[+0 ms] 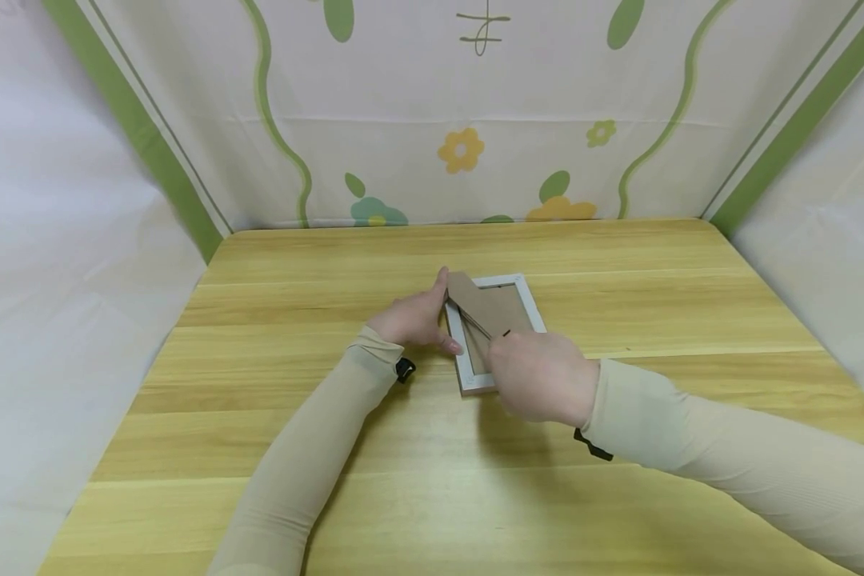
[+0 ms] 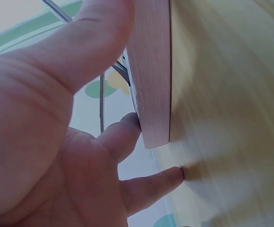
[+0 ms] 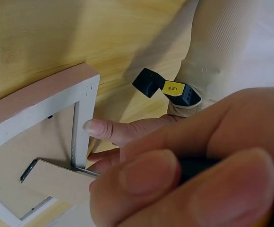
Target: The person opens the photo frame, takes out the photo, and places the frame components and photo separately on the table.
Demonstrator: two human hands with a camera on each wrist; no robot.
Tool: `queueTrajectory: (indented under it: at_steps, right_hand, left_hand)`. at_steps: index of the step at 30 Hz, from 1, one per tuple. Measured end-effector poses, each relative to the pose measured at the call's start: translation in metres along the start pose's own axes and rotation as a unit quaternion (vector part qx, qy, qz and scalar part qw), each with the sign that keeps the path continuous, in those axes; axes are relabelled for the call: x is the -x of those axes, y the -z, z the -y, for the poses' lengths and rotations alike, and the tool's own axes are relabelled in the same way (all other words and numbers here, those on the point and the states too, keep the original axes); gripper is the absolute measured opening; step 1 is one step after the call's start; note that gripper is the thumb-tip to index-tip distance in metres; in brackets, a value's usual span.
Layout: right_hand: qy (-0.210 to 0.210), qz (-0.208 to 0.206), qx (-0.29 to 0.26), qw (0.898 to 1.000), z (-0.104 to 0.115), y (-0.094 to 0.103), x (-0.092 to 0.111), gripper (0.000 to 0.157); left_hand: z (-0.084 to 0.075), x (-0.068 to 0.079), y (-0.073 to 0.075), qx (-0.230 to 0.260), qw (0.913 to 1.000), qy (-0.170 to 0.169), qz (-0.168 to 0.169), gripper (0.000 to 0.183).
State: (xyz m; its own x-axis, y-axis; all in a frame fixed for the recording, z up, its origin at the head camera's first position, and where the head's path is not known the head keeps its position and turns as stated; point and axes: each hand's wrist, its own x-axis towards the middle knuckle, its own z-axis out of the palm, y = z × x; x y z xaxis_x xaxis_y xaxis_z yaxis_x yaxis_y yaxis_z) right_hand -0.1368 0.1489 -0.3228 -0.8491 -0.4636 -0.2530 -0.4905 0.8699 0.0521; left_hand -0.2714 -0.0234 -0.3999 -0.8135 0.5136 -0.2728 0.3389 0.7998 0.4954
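Observation:
A white-rimmed picture frame (image 1: 532, 302) lies back side up on the wooden table, showing its brown backing board (image 3: 14, 156). A brown easel stand (image 1: 470, 291) juts up from that board at an angle. My left hand (image 1: 419, 318) rests along the frame's left edge, its thumb and fingers spread and fairly straight against it. My right hand (image 1: 540, 376), above the near right part of the frame, grips what looks like a screwdriver (image 1: 478, 326). Its thin metal shaft points to the inside of the left rim; the fingers hide most of the dark handle (image 3: 193, 165).
The wooden table (image 1: 259, 400) spreads around the frame on every side. A white cloth with flower prints (image 1: 461, 150) hangs behind its far edge, and pale sheets hang at both sides. Black wrist straps (image 1: 405, 370) sit at both sleeves.

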Motion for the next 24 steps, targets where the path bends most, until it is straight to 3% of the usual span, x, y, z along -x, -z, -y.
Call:
queueTrajectory:
  at_steps: [6, 15, 24]
  right_hand:
    - [0.000, 0.004, 0.002, 1.000, -0.0019, -0.0006, -0.0002, 0.026]
    - [0.009, -0.034, 0.037, 0.999, 0.0013, -0.0002, 0.0019, 0.019]
    - [0.007, -0.030, 0.042, 0.999, 0.0020, 0.0023, 0.0010, 0.021]
  left_hand:
    - [0.0002, 0.0004, -0.0002, 0.007, 1.0000, 0.001, 0.002, 0.140]
    - [0.0028, 0.0000, -0.0008, 0.016, 0.9999, -0.005, 0.001, 0.140]
    - [0.0019, -0.0009, -0.0003, 0.014, 0.9999, -0.008, -0.001, 0.141]
